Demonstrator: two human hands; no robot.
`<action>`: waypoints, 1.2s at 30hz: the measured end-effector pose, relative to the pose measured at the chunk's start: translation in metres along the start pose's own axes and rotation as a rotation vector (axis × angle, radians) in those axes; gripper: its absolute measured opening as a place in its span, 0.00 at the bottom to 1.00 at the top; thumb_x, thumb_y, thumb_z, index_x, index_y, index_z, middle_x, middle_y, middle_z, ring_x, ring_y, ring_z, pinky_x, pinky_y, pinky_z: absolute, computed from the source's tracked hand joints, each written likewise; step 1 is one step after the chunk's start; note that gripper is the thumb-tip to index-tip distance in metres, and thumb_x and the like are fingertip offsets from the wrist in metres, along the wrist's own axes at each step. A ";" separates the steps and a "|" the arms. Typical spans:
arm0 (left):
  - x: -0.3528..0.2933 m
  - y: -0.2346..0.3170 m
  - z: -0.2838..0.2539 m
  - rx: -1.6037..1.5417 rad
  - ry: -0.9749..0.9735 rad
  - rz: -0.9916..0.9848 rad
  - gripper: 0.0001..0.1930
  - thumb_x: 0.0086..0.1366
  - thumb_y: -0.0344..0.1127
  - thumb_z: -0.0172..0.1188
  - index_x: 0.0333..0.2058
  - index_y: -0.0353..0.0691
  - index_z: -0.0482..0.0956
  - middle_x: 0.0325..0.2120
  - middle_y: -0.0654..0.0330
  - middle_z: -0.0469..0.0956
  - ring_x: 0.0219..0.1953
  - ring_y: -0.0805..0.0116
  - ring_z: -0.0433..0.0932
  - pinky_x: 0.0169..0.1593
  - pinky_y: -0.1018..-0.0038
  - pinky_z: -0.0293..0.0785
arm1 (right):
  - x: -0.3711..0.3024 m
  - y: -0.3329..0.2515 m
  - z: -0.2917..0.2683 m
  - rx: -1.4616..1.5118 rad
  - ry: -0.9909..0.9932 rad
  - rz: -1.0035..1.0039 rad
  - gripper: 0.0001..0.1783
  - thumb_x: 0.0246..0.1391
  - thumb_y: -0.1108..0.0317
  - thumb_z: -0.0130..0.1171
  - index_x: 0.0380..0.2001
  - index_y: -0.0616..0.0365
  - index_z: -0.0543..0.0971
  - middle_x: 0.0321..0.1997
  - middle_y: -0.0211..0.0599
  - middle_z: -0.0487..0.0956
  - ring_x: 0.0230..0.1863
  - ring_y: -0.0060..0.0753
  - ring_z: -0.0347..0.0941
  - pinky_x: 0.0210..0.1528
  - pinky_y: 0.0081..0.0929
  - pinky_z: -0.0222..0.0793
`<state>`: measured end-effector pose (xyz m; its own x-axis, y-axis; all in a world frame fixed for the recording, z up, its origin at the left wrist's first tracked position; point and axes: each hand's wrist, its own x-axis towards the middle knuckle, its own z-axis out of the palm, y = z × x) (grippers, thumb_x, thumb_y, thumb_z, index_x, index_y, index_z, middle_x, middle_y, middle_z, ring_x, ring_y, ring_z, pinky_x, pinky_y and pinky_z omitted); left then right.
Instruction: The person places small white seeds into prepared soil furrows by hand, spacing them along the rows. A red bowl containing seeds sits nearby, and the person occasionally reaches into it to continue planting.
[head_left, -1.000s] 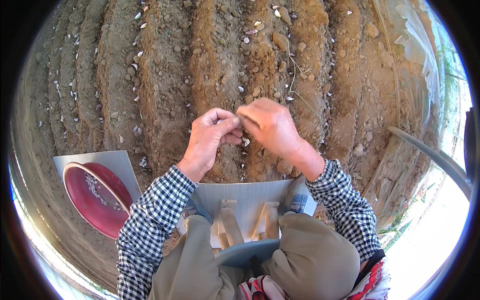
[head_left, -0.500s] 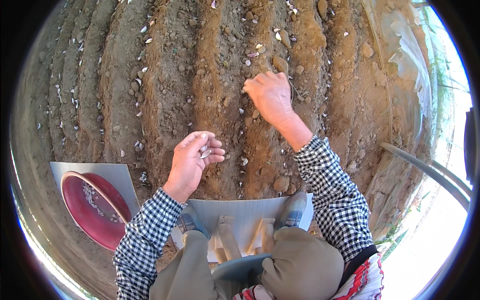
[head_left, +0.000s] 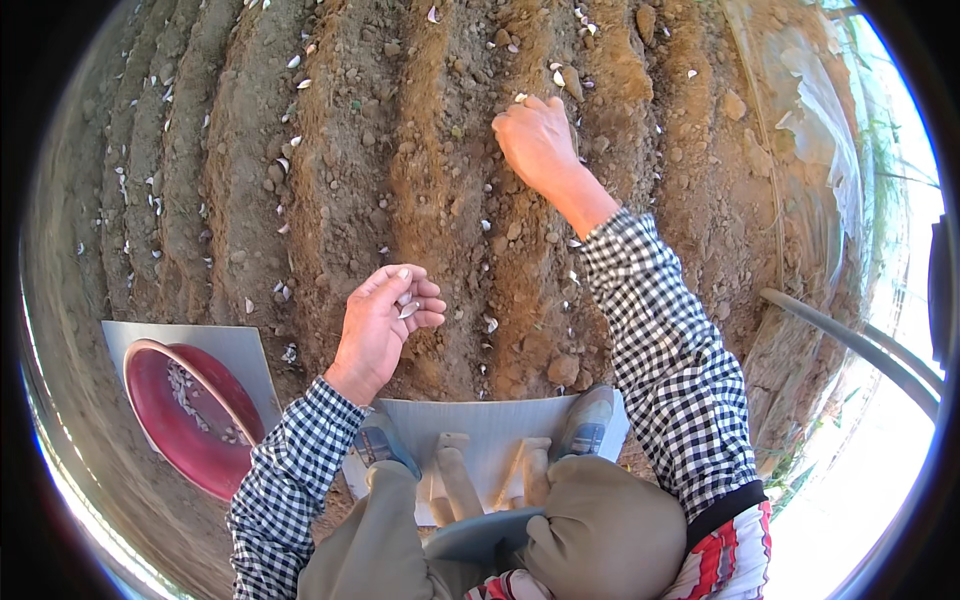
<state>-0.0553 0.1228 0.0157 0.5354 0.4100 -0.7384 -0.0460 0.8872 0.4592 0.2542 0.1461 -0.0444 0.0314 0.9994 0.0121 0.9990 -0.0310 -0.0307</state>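
Note:
My left hand (head_left: 372, 325) is half curled, palm up, around a few pale garlic cloves (head_left: 407, 309) that show between thumb and fingers. Farther ahead and to the right, my right hand (head_left: 540, 145) reaches down to the soil with its fingers bunched together. What those fingertips hold is hidden beneath the hand. Just past its knuckles lies a garlic clove (head_left: 521, 98), and another clove (head_left: 558, 77) rests a little farther on. Loose cloves are scattered in rows along the furrowed brown soil (head_left: 340, 200).
At left, a tilted red basin (head_left: 160, 430) with garlic cloves inside stands by a grey sheet (head_left: 262, 375). Another pale sheet (head_left: 470, 415) lies under my shoes, beside a low wooden stool (head_left: 458, 480). Bent dark pipe (head_left: 850, 335) and torn plastic film (head_left: 825, 130) edge the right side.
My right hand has moved slightly farther ahead, over the spot where cloves lay visible on the soil. My left hand stays nearly in place, still holding its cloves.

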 end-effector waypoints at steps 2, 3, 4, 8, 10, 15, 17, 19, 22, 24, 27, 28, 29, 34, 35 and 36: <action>-0.004 0.001 -0.004 0.001 0.021 0.005 0.13 0.77 0.38 0.50 0.47 0.34 0.76 0.38 0.52 0.81 0.39 0.60 0.83 0.44 0.65 0.83 | -0.011 -0.010 -0.003 0.095 0.022 0.050 0.04 0.55 0.66 0.61 0.28 0.47 0.84 0.31 0.28 0.80 0.42 0.34 0.73 0.48 0.39 0.61; -0.005 0.001 -0.006 0.003 0.033 0.007 0.13 0.77 0.38 0.50 0.47 0.34 0.76 0.38 0.52 0.81 0.39 0.60 0.83 0.44 0.65 0.83 | -0.020 -0.019 -0.009 0.135 -0.005 0.076 0.03 0.55 0.65 0.63 0.30 0.47 0.84 0.31 0.27 0.79 0.41 0.33 0.72 0.47 0.38 0.61; -0.006 0.001 -0.007 0.009 0.043 0.004 0.13 0.77 0.38 0.50 0.47 0.34 0.76 0.38 0.52 0.81 0.39 0.60 0.83 0.44 0.65 0.83 | -0.026 -0.023 -0.013 0.177 -0.033 0.109 0.02 0.55 0.64 0.65 0.31 0.46 0.84 0.31 0.26 0.79 0.40 0.32 0.72 0.47 0.37 0.62; -0.002 -0.004 -0.004 -0.001 0.024 -0.004 0.13 0.76 0.39 0.50 0.47 0.35 0.76 0.38 0.53 0.81 0.39 0.60 0.83 0.44 0.65 0.83 | -0.030 -0.024 0.010 0.029 0.122 0.052 0.03 0.54 0.60 0.67 0.30 0.43 0.85 0.31 0.22 0.79 0.40 0.32 0.71 0.46 0.36 0.60; -0.002 -0.005 -0.006 -0.007 0.025 -0.015 0.13 0.76 0.40 0.50 0.47 0.35 0.76 0.38 0.53 0.81 0.39 0.60 0.83 0.44 0.65 0.83 | -0.020 -0.026 0.000 0.021 -0.022 0.064 0.04 0.53 0.59 0.68 0.31 0.43 0.85 0.32 0.22 0.79 0.40 0.31 0.71 0.47 0.37 0.60; -0.004 -0.004 -0.010 -0.007 0.025 0.010 0.14 0.76 0.40 0.50 0.47 0.35 0.76 0.38 0.53 0.81 0.39 0.60 0.83 0.44 0.66 0.83 | -0.007 -0.004 -0.012 0.000 0.184 0.127 0.05 0.54 0.58 0.67 0.33 0.42 0.85 0.35 0.25 0.79 0.42 0.32 0.71 0.47 0.37 0.59; -0.004 -0.004 -0.010 -0.002 0.023 0.004 0.14 0.76 0.40 0.50 0.47 0.35 0.76 0.38 0.52 0.81 0.39 0.60 0.83 0.44 0.66 0.82 | 0.000 0.004 -0.008 -0.105 0.218 0.080 0.04 0.53 0.60 0.67 0.32 0.43 0.85 0.36 0.25 0.78 0.44 0.33 0.70 0.48 0.37 0.60; -0.004 -0.004 -0.009 0.010 0.029 -0.007 0.14 0.76 0.39 0.50 0.47 0.35 0.76 0.38 0.52 0.81 0.39 0.60 0.83 0.44 0.66 0.82 | 0.007 0.007 -0.003 -0.154 0.192 0.051 0.04 0.52 0.62 0.68 0.32 0.43 0.85 0.36 0.24 0.77 0.45 0.33 0.70 0.48 0.38 0.60; -0.006 -0.001 -0.008 0.019 0.042 -0.004 0.14 0.76 0.40 0.50 0.48 0.35 0.76 0.38 0.53 0.81 0.39 0.61 0.83 0.44 0.66 0.82 | 0.006 0.006 -0.002 -0.147 0.141 0.037 0.04 0.50 0.64 0.67 0.31 0.45 0.84 0.35 0.25 0.78 0.46 0.33 0.71 0.49 0.38 0.60; -0.006 -0.001 -0.012 0.006 0.037 0.005 0.14 0.77 0.40 0.50 0.48 0.35 0.75 0.38 0.53 0.81 0.39 0.61 0.83 0.44 0.66 0.82 | 0.006 0.001 -0.003 -0.179 0.118 0.027 0.03 0.50 0.64 0.66 0.30 0.46 0.84 0.35 0.25 0.78 0.46 0.33 0.71 0.49 0.38 0.60; -0.008 0.001 -0.013 0.006 0.037 0.003 0.14 0.77 0.40 0.49 0.47 0.35 0.75 0.38 0.53 0.81 0.39 0.62 0.82 0.44 0.67 0.82 | 0.007 -0.001 -0.005 -0.207 0.102 0.017 0.03 0.51 0.66 0.64 0.30 0.46 0.84 0.34 0.24 0.78 0.46 0.33 0.71 0.49 0.39 0.60; -0.009 0.002 -0.013 0.010 0.039 0.001 0.14 0.77 0.40 0.49 0.47 0.35 0.76 0.38 0.53 0.81 0.39 0.62 0.82 0.43 0.67 0.82 | 0.007 0.000 -0.006 -0.183 0.101 0.016 0.04 0.51 0.67 0.63 0.30 0.46 0.84 0.34 0.25 0.78 0.46 0.33 0.71 0.49 0.39 0.60; -0.009 0.003 -0.013 0.008 0.040 0.005 0.14 0.77 0.40 0.49 0.47 0.35 0.76 0.38 0.53 0.81 0.39 0.62 0.82 0.43 0.67 0.82 | 0.007 0.001 -0.006 -0.159 0.100 0.015 0.04 0.51 0.67 0.63 0.31 0.46 0.85 0.34 0.25 0.79 0.46 0.34 0.71 0.49 0.39 0.60; -0.007 -0.001 -0.020 -0.008 0.037 0.021 0.13 0.77 0.40 0.49 0.47 0.35 0.75 0.38 0.54 0.81 0.38 0.62 0.82 0.43 0.66 0.82 | 0.022 -0.017 -0.019 -0.226 -0.081 0.002 0.05 0.52 0.64 0.64 0.31 0.49 0.86 0.34 0.27 0.78 0.45 0.32 0.69 0.51 0.41 0.59; -0.005 -0.003 -0.020 -0.012 0.033 0.010 0.13 0.77 0.40 0.49 0.47 0.35 0.75 0.38 0.54 0.81 0.38 0.62 0.82 0.43 0.66 0.82 | 0.027 -0.022 -0.018 -0.268 -0.145 0.015 0.06 0.52 0.63 0.65 0.31 0.50 0.86 0.35 0.27 0.78 0.45 0.31 0.68 0.51 0.41 0.58; -0.004 -0.005 -0.020 -0.015 0.030 -0.001 0.13 0.77 0.40 0.49 0.47 0.35 0.76 0.38 0.54 0.81 0.38 0.62 0.82 0.43 0.66 0.82 | 0.034 -0.030 -0.020 -0.370 -0.322 -0.017 0.06 0.52 0.62 0.67 0.31 0.50 0.87 0.36 0.27 0.78 0.44 0.31 0.66 0.51 0.42 0.59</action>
<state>-0.0737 0.1210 0.0064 0.5098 0.4149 -0.7537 -0.0583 0.8907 0.4509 0.2263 0.1805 -0.0230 0.0621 0.9512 -0.3024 0.9450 0.0415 0.3245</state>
